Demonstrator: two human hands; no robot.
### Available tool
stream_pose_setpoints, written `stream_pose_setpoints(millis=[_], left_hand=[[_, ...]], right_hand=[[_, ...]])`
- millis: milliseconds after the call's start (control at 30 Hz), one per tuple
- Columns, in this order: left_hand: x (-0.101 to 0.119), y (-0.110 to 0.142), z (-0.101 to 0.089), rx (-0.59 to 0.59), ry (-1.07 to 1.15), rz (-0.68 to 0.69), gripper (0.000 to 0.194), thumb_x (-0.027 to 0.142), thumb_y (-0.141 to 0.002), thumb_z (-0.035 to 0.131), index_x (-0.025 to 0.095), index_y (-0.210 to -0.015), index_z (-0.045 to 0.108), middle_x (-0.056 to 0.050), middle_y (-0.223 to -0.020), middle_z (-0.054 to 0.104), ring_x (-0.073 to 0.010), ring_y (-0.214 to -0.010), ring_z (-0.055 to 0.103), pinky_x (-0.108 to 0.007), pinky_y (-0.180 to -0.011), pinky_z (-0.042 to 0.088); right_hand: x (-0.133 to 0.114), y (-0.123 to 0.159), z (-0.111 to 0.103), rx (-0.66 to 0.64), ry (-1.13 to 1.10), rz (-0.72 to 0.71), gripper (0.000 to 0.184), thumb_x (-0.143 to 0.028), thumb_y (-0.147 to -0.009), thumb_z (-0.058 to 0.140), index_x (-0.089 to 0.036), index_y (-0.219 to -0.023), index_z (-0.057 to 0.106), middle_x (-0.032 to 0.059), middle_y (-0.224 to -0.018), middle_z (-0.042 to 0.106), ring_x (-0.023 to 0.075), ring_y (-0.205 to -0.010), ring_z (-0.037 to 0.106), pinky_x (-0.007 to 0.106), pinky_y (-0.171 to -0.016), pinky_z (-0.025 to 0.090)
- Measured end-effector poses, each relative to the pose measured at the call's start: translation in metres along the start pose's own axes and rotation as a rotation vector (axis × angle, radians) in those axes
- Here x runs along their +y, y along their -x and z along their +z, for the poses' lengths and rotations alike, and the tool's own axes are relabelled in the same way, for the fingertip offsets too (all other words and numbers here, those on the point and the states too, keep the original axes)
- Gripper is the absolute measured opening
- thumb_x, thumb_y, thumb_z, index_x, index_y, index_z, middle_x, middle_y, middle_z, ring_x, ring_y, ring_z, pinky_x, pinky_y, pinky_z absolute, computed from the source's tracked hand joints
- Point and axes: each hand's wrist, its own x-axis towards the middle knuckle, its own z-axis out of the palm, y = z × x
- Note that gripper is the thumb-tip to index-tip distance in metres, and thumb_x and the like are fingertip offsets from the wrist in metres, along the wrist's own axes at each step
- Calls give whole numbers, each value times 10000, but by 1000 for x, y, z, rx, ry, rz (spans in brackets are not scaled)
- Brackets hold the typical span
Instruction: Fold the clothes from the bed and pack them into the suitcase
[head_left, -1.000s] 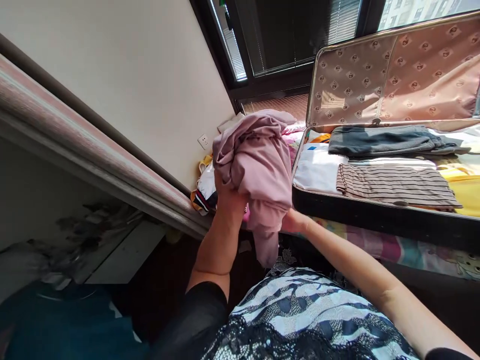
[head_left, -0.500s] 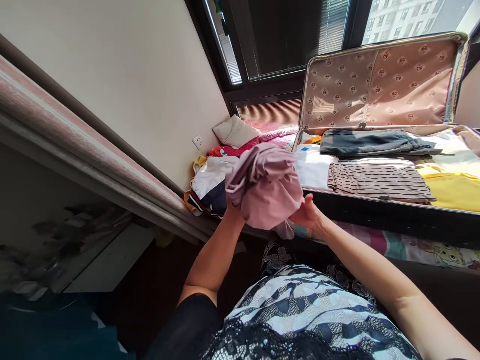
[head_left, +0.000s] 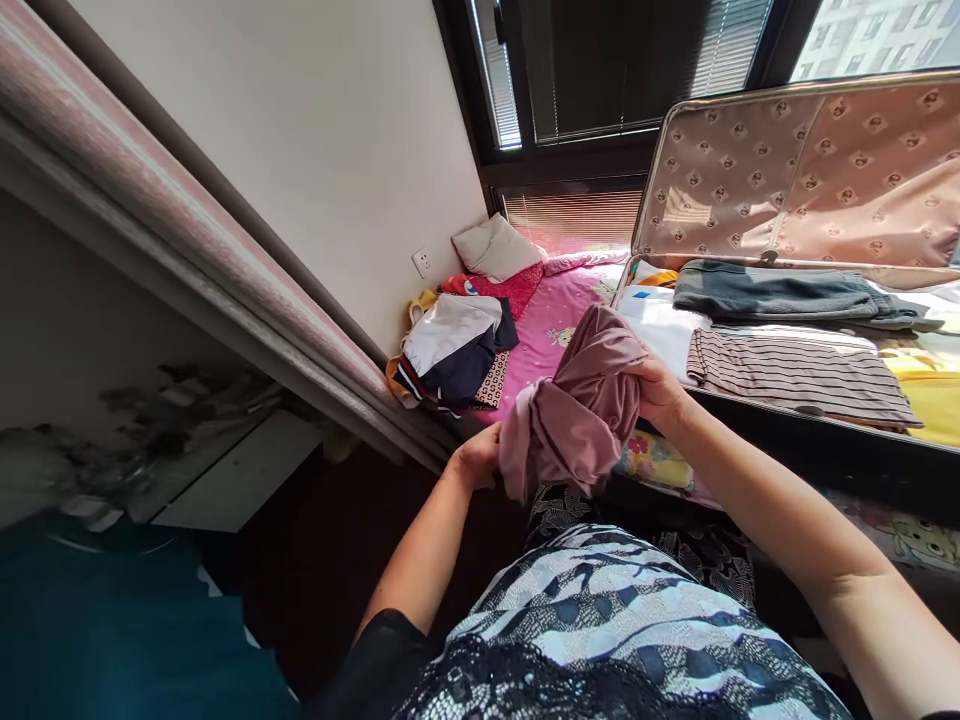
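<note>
A bunched mauve garment [head_left: 577, 405], its exact kind hard to make out, hangs twisted between my hands in front of my body. My left hand [head_left: 480, 455] grips its lower left edge, the fingertips partly hidden by the cloth. On the upper right side, my right hand [head_left: 660, 392] is closed on the fabric, some fingers behind it. To the right lies an open suitcase [head_left: 757, 405] holding a dark grey folded garment [head_left: 795, 292], a brown striped garment [head_left: 802, 370], a white garment [head_left: 656, 325] and yellow cloth [head_left: 934, 405].
A pile of white and navy clothes [head_left: 454, 340] lies on the pink bedding [head_left: 544, 350] near a pale cushion [head_left: 499, 248]. The suitcase lid [head_left: 795, 175] stands upright by the window. A curtain [head_left: 225, 240] hangs at left, with a white cabinet [head_left: 240, 475] beyond.
The garment has shifted right and been twisted from a rounded bundle. My left hand has moved down to its edge, and my right hand has moved up its side. The view has shifted left.
</note>
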Motion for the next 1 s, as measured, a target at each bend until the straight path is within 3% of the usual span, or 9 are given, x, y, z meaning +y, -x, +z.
stream_pose_setpoints(millis=[67,133,267,333,467,600,700,833,1000], left_hand=[[3,-3,-3,-98,-6,-31,499,358,-709,953,172,-1157,835,-138,-1114,823,-359,-1162,773,-445,-997,641],[12,-9,-3,-65,-26,3,592,325,-656,980,165,-1201,815,-158,-1290,789,-360,-1273,728,-444,-1088,590],[34,-21,17,-42,101,273,823,278,-616,1024,224,-1383,732,-143,-1500,686,-319,-1435,616,-405,-1172,512],[41,-26,33,-89,168,357,808,257,-580,1040,224,-1332,748,-110,-1380,741,-294,-1330,666,-377,-1112,540],[46,-25,44,-106,243,323,467,413,-638,1019,148,-951,795,-36,-905,755,-191,-879,700,-293,-821,572],[45,-14,10,-62,182,223,482,538,-681,985,131,-856,795,6,-711,673,-124,-669,608,-223,-634,483],[39,-8,-17,-86,83,148,479,530,-662,1002,130,-826,797,5,-696,671,-144,-699,644,-224,-642,493],[25,-4,-24,158,245,149,467,593,-814,901,163,-960,791,-70,-987,793,-231,-1010,757,-311,-895,605],[29,-4,-18,456,465,131,607,709,-1020,598,190,-1302,738,-132,-1317,783,-330,-1360,685,-458,-1094,600]], right_hand=[[-3,1,10,-11,1,15,790,-389,-594,864,-303,-1366,720,47,-1279,772,279,-1113,760,458,-989,659],[-6,2,22,-14,-9,47,800,-369,-618,846,-313,-1405,716,35,-1251,774,251,-1056,763,411,-935,668],[-10,-2,39,-44,20,41,808,-365,-625,849,-318,-1421,718,26,-1191,779,233,-1015,760,376,-903,663],[-9,-6,39,-71,71,9,790,-424,-630,848,-316,-1403,725,38,-1197,776,257,-1056,757,406,-921,659],[-8,-9,20,-28,189,-70,753,-529,-672,868,-319,-1378,715,45,-1234,764,271,-1132,745,439,-974,640],[-10,-4,-12,68,134,-116,764,-469,-630,953,-287,-1336,724,39,-1224,771,219,-1094,734,371,-995,615],[-12,0,-33,151,46,-118,701,-389,-588,982,-273,-1241,756,24,-1145,776,164,-978,716,301,-932,604],[-11,1,-52,222,47,-184,554,-393,-599,962,-289,-1105,763,9,-1145,750,141,-975,691,272,-930,582],[-7,-2,-60,244,165,-206,509,-504,-693,910,-306,-1129,735,42,-1219,740,184,-1044,670,335,-983,560]])
